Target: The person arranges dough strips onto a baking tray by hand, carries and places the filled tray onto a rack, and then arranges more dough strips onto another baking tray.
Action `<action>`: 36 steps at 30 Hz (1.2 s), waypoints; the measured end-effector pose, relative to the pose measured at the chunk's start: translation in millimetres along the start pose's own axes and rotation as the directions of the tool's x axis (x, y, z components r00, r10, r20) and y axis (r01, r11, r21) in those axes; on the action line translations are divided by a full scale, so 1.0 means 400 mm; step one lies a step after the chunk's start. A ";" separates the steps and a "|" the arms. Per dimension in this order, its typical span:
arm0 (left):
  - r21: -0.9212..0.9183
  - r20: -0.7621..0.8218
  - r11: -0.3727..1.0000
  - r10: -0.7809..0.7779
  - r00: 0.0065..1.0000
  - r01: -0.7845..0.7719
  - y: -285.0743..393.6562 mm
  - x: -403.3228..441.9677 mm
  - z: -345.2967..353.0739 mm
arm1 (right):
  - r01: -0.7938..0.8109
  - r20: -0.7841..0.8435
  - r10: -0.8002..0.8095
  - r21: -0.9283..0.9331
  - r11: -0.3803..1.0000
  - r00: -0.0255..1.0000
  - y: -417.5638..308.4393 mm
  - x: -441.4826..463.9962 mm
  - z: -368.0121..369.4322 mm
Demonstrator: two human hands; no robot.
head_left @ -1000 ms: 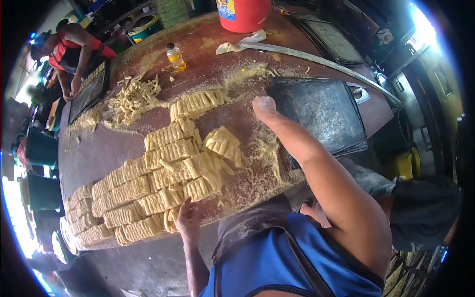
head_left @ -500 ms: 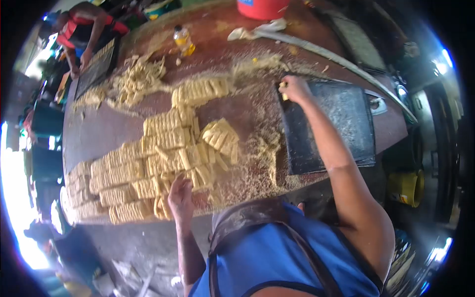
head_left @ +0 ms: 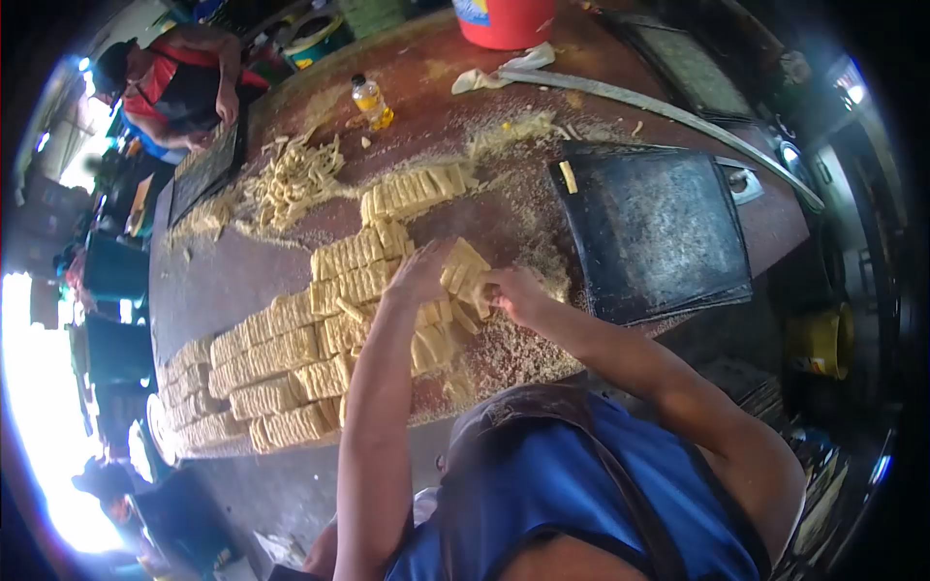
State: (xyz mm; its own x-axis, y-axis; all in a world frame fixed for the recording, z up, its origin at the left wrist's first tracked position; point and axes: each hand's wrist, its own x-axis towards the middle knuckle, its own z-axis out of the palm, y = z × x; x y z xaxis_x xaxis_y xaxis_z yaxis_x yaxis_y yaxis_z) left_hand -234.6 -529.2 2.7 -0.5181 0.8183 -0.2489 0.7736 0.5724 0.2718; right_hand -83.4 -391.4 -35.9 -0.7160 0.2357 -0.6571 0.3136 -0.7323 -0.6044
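Note:
Both my hands are at a small bundle of dough sticks (head_left: 465,273) near the middle of the table. My left hand (head_left: 418,273) touches its left side with the fingers stretched out. At the bundle's right end, my right hand (head_left: 513,294) has its fingers closed on the sticks. Rows of cut dough sticks (head_left: 271,363) are stacked to the left and below. One dough piece (head_left: 568,177) lies at the upper left corner of the dark metal trays (head_left: 659,232), right of my hands.
On the reddish table (head_left: 232,276) lie a loose dough pile (head_left: 291,179), a bottle (head_left: 371,103), a red bucket (head_left: 504,21), a cloth (head_left: 504,70) and a long metal bar (head_left: 668,118). A co-worker (head_left: 184,87) leans over a tray (head_left: 208,174) at the upper left.
My right hand has moved from the dark trays to the small bundle, and a dough piece now lies on the top tray. My left hand has moved up from the lower rows to the bundle.

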 end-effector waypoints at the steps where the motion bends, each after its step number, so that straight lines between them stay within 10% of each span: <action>1: -0.070 0.095 0.998 0.011 0.995 -0.004 0.007 0.013 -0.009 | -0.018 -0.066 0.014 -0.070 0.997 0.998 -0.015 -0.013 0.034; 5: -0.094 0.046 0.971 -0.216 0.975 0.219 0.072 0.023 0.015 | 0.017 -0.147 -0.073 -0.351 0.936 0.986 -0.065 -0.024 0.067; 7: -0.166 0.040 0.952 -0.255 0.966 0.258 0.132 0.014 0.017 | 0.113 -0.107 -0.541 -0.927 0.357 0.834 -0.083 0.015 0.022; 11: -0.328 -0.002 0.900 -0.305 0.952 0.287 0.193 -0.008 0.066 | 0.061 0.105 -0.354 -0.989 -0.132 0.929 -0.113 0.054 -0.060; 13: -0.415 -0.096 0.877 -0.307 0.947 0.243 0.198 -0.012 0.083 | -0.021 -0.185 -0.117 -0.610 0.792 0.976 -0.132 0.008 -0.045; 14: -0.429 -0.122 0.872 -0.314 0.941 0.236 0.198 -0.016 0.091 | 0.016 -0.103 -0.086 -0.546 0.838 0.991 -0.105 0.072 -0.085; 21: -0.307 0.021 0.903 -0.310 0.951 0.301 0.206 -0.057 0.029 | 0.298 0.234 -0.198 -0.860 0.413 0.952 -0.136 0.143 -0.138; 25: -0.577 -0.268 0.740 -0.572 0.775 0.346 0.221 -0.117 0.029 | 0.138 0.258 0.039 -0.630 0.764 0.965 -0.310 0.021 -0.218; 31: -0.633 -0.369 0.738 -0.553 0.747 0.233 0.343 -0.059 0.072 | 0.331 0.284 -0.193 -0.597 0.731 0.939 -0.555 0.017 -0.378; 36: -0.557 -0.375 0.830 -0.267 0.888 0.015 0.492 0.172 0.033 | 0.325 0.197 -0.434 -0.914 0.244 0.879 -0.622 0.125 -0.418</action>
State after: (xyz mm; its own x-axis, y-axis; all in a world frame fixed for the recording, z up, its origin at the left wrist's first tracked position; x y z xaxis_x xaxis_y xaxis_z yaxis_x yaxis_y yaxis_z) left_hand -113.1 -361.0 26.8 -0.8033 0.5930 0.0549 0.4315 0.5161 0.7400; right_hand -92.9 -90.5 6.5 -0.8884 0.3995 -0.2262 0.4135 0.4820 -0.7725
